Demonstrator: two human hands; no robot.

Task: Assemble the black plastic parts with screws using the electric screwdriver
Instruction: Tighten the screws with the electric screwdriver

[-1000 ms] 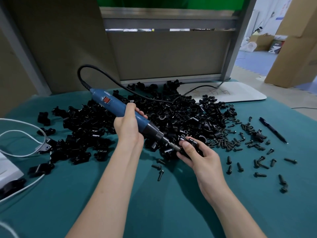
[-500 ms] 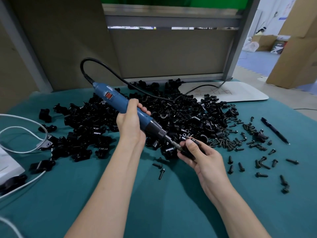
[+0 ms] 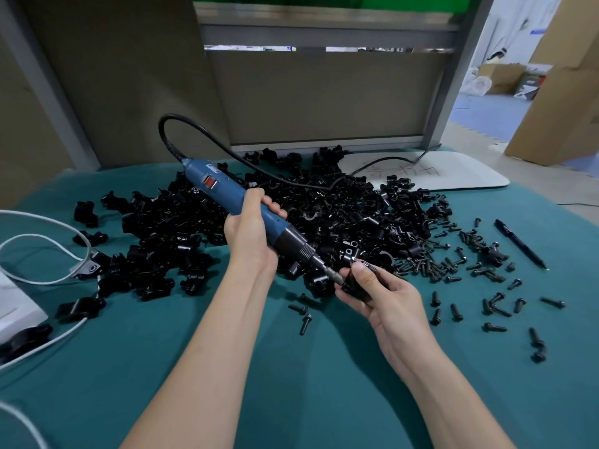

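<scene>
Left hand (image 3: 251,234) wrapped round blue electric screwdriver (image 3: 241,209) with red switch and black cord, tip against small glossy black plastic part (image 3: 355,285) pinched in right hand (image 3: 385,303) above teal table (image 3: 291,384), heap of black parts (image 3: 324,222) behind, screws (image 3: 470,270) scattered right

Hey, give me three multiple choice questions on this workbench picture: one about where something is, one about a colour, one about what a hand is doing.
1. Where does the pen lie?
A) right of the loose screws
B) under the left arm
C) on the white board

2. What colour is the electric screwdriver body?
A) red
B) blue
C) yellow

3. What is the right hand doing?
A) resting flat
B) holding a black plastic part at the screwdriver's tip
C) gripping the pen

Answers: 1 A, it lies farthest right, beyond the screws. 2 B, the barrel is plainly blue. 3 B, its fingers pinch the part against the tip.
</scene>
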